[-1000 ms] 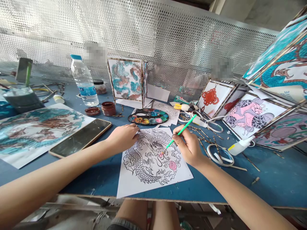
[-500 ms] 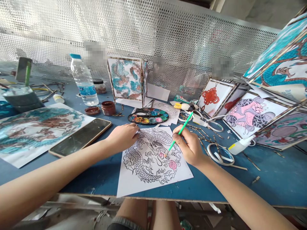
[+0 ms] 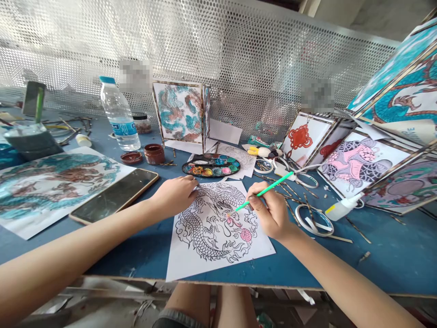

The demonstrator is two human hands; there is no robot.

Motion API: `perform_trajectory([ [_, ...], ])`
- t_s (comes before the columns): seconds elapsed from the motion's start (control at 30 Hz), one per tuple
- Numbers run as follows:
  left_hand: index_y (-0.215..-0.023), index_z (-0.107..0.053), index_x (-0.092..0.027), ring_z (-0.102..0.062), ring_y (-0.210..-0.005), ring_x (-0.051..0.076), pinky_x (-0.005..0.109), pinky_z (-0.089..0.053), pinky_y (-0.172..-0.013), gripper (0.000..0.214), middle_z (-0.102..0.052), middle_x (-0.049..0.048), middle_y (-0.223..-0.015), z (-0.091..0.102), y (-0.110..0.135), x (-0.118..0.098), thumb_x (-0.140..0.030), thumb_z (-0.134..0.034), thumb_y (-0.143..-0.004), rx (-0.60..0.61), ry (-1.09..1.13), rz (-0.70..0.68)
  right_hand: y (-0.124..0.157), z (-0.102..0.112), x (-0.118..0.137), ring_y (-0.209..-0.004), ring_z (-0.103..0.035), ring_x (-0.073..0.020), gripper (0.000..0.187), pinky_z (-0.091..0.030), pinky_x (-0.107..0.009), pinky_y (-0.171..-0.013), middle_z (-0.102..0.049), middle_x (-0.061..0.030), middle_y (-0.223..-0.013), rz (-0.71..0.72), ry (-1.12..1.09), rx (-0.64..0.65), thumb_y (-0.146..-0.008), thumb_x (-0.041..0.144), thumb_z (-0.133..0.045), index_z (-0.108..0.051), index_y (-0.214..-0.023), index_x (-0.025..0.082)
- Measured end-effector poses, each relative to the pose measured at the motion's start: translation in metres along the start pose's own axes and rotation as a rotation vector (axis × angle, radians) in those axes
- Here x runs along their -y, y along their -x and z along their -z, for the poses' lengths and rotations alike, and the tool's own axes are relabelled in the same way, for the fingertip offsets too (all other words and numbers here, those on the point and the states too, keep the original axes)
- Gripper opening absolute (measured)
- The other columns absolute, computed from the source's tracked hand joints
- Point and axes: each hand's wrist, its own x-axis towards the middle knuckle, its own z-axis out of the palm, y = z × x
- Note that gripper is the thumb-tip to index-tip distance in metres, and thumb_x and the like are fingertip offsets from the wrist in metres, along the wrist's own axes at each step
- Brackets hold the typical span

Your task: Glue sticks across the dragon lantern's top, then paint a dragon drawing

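Observation:
A slim paintbrush with a green handle is pinched in my right hand, its handle slanting up to the right. Its tip meets the dragon's head on a white sheet printed with a black-line dragon. Pink paint covers the area by the dragon's mouth and a round ball lower right. Across the sheet's upper left corner rests my left hand, laid down with its fingers partly hidden and nothing seen in it. Just beyond the sheet lies an oval black palette of many colours.
A phone and a painted dragon sheet lie at left. Behind are a water bottle, an open brown paint jar and a picture-panelled box. At right are tape rolls, twigs, a glue bottle and framed pictures.
The brush tip has moved slightly up and left along the dragon's mouth, and the handle has tipped lower to the right. More pink shows there. My left hand stays put.

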Motion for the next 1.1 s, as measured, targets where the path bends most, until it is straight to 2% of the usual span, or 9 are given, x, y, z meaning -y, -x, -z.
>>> perform_trajectory([
  [0.43, -0.11, -0.06, -0.019, -0.062, -0.09, 0.025, 0.034, -0.048, -0.071, 0.037, -0.063, 0.0087, -0.105, -0.0012, -0.0004, -0.0006, -0.03, -0.034, -0.086, -0.011, -0.004, -0.009, 0.0027, -0.0066, 0.0019, -0.06, -0.044, -0.0118, 0.009, -0.037, -0.027, -0.055, -0.048, 0.0003, -0.07, 0.004, -0.011, 0.088, -0.091, 0.021, -0.041, -0.046, -0.084, 0.022],
  [1.1, -0.11, -0.06, -0.018, -0.062, -0.089, 0.026, 0.035, -0.048, -0.071, 0.037, -0.063, 0.0089, -0.105, -0.0023, 0.0004, 0.0004, -0.028, -0.035, -0.085, -0.022, -0.013, -0.017, 0.0049, -0.0064, 0.0044, -0.063, -0.043, -0.0129, 0.016, -0.036, -0.028, -0.057, -0.047, -0.0007, -0.072, -0.025, -0.093, 0.122, -0.094, 0.023, -0.032, -0.044, -0.084, 0.022],
])
